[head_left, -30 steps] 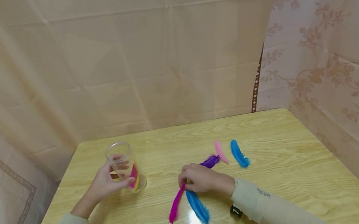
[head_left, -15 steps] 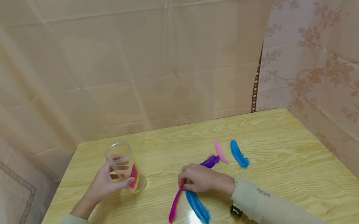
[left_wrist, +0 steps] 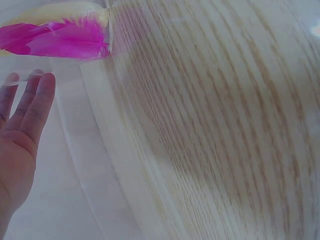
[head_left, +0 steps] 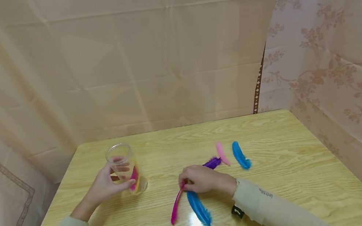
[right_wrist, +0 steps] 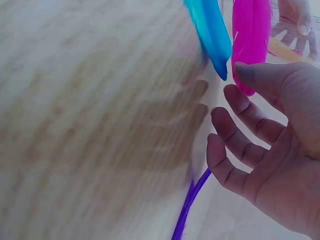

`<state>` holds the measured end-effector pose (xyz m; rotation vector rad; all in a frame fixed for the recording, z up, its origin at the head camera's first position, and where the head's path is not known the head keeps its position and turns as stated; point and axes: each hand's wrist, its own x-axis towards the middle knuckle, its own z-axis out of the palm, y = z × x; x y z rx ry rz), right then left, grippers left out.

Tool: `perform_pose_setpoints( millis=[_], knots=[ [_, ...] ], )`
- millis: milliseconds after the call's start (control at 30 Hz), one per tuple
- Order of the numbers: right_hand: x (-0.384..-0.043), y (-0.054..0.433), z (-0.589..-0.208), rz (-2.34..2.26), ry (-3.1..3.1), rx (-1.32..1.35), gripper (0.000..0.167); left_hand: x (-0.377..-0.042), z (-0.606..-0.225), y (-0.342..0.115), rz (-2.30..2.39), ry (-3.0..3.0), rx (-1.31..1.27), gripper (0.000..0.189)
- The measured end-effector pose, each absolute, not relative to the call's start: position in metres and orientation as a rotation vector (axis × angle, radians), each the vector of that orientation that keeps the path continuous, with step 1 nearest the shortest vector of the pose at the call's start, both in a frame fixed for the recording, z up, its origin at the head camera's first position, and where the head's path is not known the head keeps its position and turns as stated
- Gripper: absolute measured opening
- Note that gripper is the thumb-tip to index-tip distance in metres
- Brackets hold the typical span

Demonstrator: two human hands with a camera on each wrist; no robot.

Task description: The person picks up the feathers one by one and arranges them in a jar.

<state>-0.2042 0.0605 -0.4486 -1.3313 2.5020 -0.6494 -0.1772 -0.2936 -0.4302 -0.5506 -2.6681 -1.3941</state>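
Observation:
My left hand point(head_left: 104, 185) grips a clear plastic cup point(head_left: 120, 163), which leans slightly over the left part of the table. Inside it lie a magenta feather point(left_wrist: 60, 39) and a yellowish one point(left_wrist: 70, 10). My right hand point(head_left: 201, 179) pinches another magenta feather point(right_wrist: 251, 40) by its end, between thumb and index finger; the feather's other end point(head_left: 175, 211) points toward the table's front. A blue feather point(head_left: 198, 208) lies beside it, its tip just under that hand. Partly hidden behind the right hand is a purple feather point(head_left: 212, 162).
A pink feather point(head_left: 221, 154) touches or nearly touches the purple one's end. Farther right lies a second blue feather point(head_left: 241, 155). The wooden table point(head_left: 284, 183) backs onto a beige curtain point(head_left: 155, 56), with patterned cloth point(head_left: 334, 56) on the right.
The magenta feather at the right hand has turned slightly and appears narrower, more edge-on. The right hand has shifted barely up and left; the left hand and cup stay put.

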Motion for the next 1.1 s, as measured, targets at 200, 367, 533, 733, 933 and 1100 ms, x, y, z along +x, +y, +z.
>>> perform_pose_setpoints(
  millis=[200, 367, 533, 733, 933, 1100],
  knots=[
    [-0.207, 0.059, -0.440, -0.654, 2.507, -1.368, 0.006, -0.178, -0.432, -0.296, -1.388, -2.662, -0.566, 0.074],
    [-0.209, 0.058, -0.434, -0.649, 2.528, -1.380, 0.006, -0.179, -0.433, -0.296, -1.384, -2.662, -0.569, 0.075],
    [-0.210, 0.057, -0.427, -0.666, 2.524, -1.351, 0.006, -0.179, -0.431, -0.295, -1.379, -2.667, -0.566, 0.075],
    [-0.212, 0.055, -0.422, -0.669, 2.541, -1.364, 0.006, -0.178, -0.431, -0.294, -1.389, -2.664, -0.564, 0.076],
    [-0.212, 0.052, -0.417, -0.668, 2.568, -1.370, 0.005, -0.179, -0.432, -0.295, -1.395, -2.667, -0.561, 0.076],
    [-0.212, 0.051, -0.415, -0.679, 2.570, -1.349, 0.005, -0.179, -0.433, -0.295, -1.402, -2.659, -0.565, 0.074]
  ],
)
